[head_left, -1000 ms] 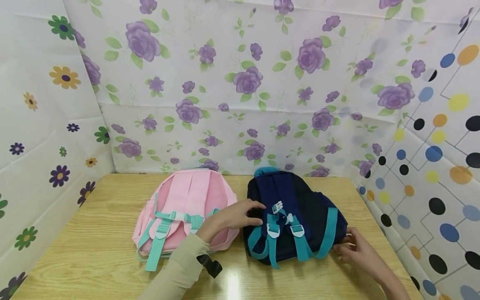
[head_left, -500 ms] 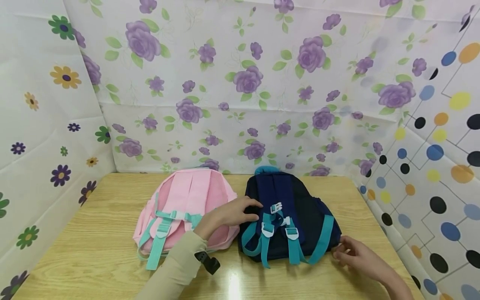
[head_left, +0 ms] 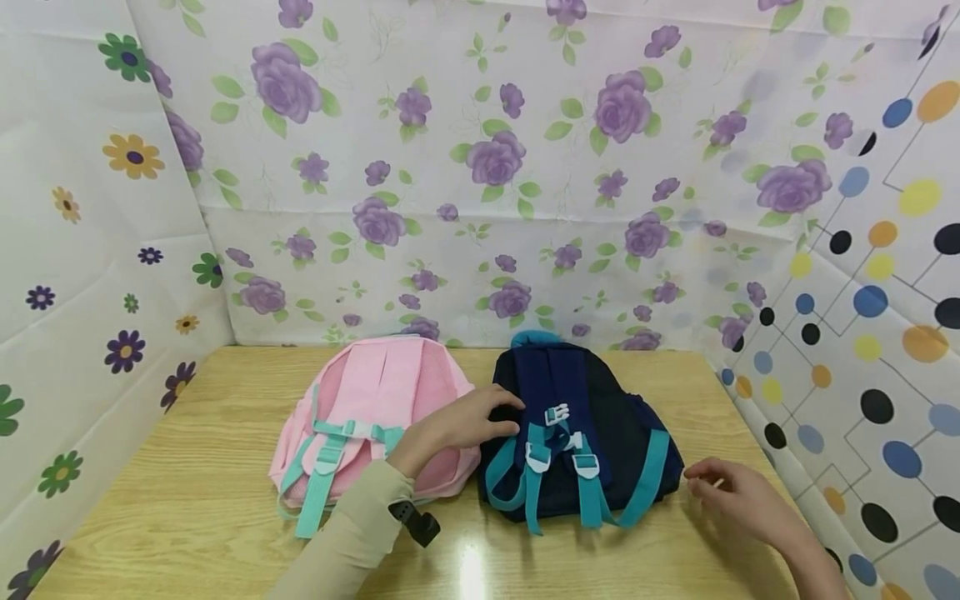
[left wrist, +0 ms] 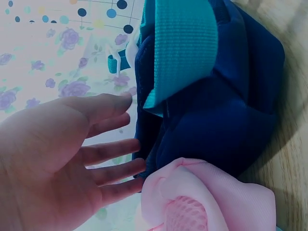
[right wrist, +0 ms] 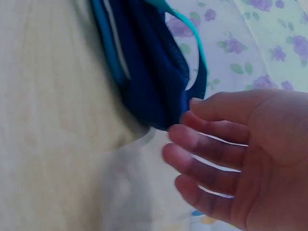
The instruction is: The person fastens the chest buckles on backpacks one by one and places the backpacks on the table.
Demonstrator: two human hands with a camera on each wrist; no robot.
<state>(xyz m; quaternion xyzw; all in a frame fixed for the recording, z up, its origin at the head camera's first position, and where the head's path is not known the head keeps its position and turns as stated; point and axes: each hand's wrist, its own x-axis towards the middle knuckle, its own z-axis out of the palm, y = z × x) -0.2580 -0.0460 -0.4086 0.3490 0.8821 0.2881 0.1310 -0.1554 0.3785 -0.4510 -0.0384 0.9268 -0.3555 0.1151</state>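
A navy backpack (head_left: 622, 433) with teal straps and white buckles lies strap side up at the right of the table. Beside it on the left is a pink backpack (head_left: 378, 379) with mint straps; the two bags meet or nearly meet. My left hand (head_left: 465, 421) reaches over the pink bag, its fingertips at the navy bag's left edge. In the left wrist view its fingers (left wrist: 115, 168) are nearly straight and grip nothing. My right hand (head_left: 738, 496) is just off the navy bag's lower right corner; in the right wrist view its loosely bent fingers (right wrist: 207, 166) hold nothing.
The wooden table (head_left: 187, 492) carries both bags. A floral sheet (head_left: 450, 167) rises behind its back edge. Patterned sheets stand at the left and right sides, the right one (head_left: 847, 350) with coloured dots. A black device (head_left: 416, 523) is strapped to the left wrist.
The navy backpack has shifted a little left toward the pink one. My right hand has come off its lower right corner and moved slightly right. The left hand has moved slightly left.
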